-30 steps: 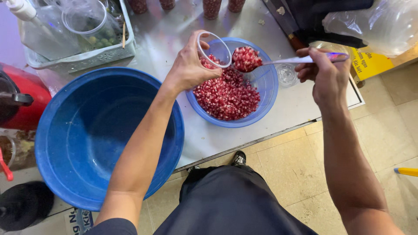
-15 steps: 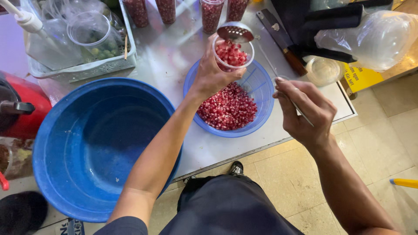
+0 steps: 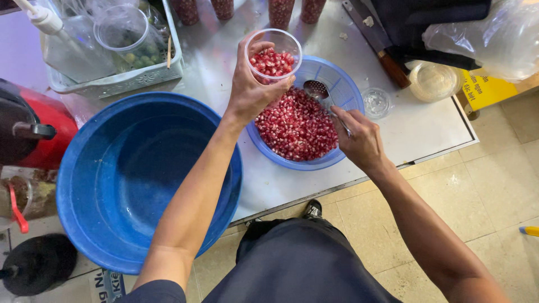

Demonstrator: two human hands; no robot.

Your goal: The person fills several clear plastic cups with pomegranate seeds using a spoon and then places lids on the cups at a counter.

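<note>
Left hand [image 3: 252, 92] gripping seed-filled cup [image 3: 273, 56], right hand [image 3: 362, 140] holding spoon [image 3: 323, 95], probably slotted

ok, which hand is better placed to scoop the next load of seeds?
Right. The right hand already holds the slotted spoon over the seeds in the blue strainer bowl; the left hand is occupied holding the clear cup.

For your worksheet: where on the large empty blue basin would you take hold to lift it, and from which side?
Grip the large blue basin by its thick rolled rim, one hand at each of two opposite edges, coming down from above. It is wide, round, upright, with smooth sloping walls and no handles visible, so only the rim offers purchase.
</note>
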